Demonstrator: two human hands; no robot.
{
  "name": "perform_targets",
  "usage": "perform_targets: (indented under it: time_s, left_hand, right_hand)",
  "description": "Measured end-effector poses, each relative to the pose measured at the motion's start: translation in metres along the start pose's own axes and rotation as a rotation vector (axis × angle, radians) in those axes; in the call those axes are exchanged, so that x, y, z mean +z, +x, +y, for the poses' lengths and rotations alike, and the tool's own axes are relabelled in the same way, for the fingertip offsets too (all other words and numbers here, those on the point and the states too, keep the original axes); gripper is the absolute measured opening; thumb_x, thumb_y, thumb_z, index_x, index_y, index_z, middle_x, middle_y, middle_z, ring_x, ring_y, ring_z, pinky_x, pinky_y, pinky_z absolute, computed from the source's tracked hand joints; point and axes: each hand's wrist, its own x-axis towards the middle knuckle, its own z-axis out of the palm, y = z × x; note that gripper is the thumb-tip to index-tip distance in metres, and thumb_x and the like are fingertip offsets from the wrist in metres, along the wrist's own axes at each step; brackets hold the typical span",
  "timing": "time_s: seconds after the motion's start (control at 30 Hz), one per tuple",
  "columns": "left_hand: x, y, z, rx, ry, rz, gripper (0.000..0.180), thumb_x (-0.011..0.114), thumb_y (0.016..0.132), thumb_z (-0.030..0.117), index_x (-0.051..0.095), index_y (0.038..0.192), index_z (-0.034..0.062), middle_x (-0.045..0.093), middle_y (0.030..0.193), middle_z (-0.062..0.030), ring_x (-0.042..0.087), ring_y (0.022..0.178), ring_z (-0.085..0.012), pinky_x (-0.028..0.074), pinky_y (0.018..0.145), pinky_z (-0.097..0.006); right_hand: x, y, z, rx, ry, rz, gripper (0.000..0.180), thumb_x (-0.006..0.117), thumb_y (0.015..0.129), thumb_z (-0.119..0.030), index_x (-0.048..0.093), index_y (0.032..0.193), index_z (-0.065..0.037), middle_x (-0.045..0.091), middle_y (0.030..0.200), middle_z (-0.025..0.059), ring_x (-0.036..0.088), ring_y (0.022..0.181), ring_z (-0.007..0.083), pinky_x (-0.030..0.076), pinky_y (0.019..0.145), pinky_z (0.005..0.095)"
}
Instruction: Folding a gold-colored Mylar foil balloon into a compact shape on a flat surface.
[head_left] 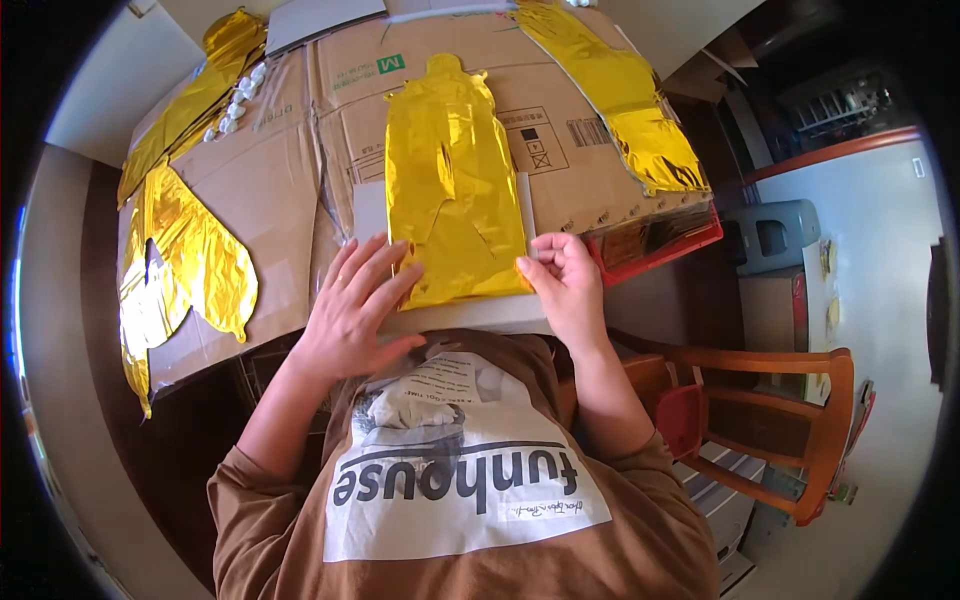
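A flat gold foil balloon (450, 190) lies lengthwise in front of me, its narrow tab pointing to the far side. Part of a pale board (470, 316) shows under its near end and along its sides. My left hand (355, 305) is spread open, fingertips at the balloon's near left corner. At the near right corner, my right hand (565, 285) has thumb and forefinger pinched together on the foil's edge. The other fingers of that hand are curled.
Flattened cardboard (270, 190) covers the table. More gold foil pieces lie at the left (195, 250) and far right (620, 100). Small white lumps (238, 100) sit at the far left. A red crate (660, 245) is below the right edge, near a wooden chair (770, 400).
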Motion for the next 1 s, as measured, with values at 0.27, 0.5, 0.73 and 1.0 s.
perform_targets:
  time_s: [0.27,0.5,0.73,1.0]
  left_hand:
    - [0.009,0.004,-0.006,-0.02,0.05,0.021,0.082,0.086,0.065,0.029,0.055,0.138,0.0085,0.051,0.144,-0.0165,0.045,0.136,-0.0388,0.033,0.115,-0.055]
    - [0.008,0.004,-0.004,-0.033,0.041,0.04,0.076,0.084,0.069,0.035,0.057,0.136,0.0093,0.051,0.142,-0.0166,0.046,0.135,-0.038,0.033,0.116,-0.053]
    - [0.007,0.003,-0.004,-0.047,-0.021,0.06,0.076,0.084,0.069,0.032,0.057,0.136,0.0078,0.05,0.144,-0.0186,0.046,0.135,-0.0403,0.033,0.115,-0.054]
    - [-0.008,-0.015,0.01,-0.691,-0.998,0.208,0.046,0.073,0.093,0.025,0.058,0.124,-0.0042,0.067,0.114,-0.0189,0.07,0.096,-0.0254,0.058,0.084,-0.034]
  right_hand:
    - [-0.012,0.006,-0.051,-0.275,-0.698,0.112,0.018,0.072,0.094,-0.019,0.068,0.092,-0.001,0.071,0.08,0.0076,0.067,0.074,0.0131,0.053,0.066,0.0295]
    - [-0.014,-0.003,-0.054,0.335,-0.309,-0.158,0.025,0.071,0.094,-0.023,0.069,0.094,0.002,0.072,0.077,0.0071,0.064,0.061,0.0113,0.052,0.056,0.0289]
    - [-0.012,0.021,-0.075,0.51,-0.421,-0.333,0.024,0.067,0.098,-0.024,0.069,0.097,0.0,0.069,0.074,0.0048,0.05,0.048,0.005,0.041,0.046,0.0224]
    - [-0.02,0.026,-0.06,0.664,-0.004,-0.358,0.018,0.065,0.099,-0.019,0.066,0.099,-0.001,0.067,0.073,0.0044,0.043,0.046,0.0051,0.035,0.044,0.0214]
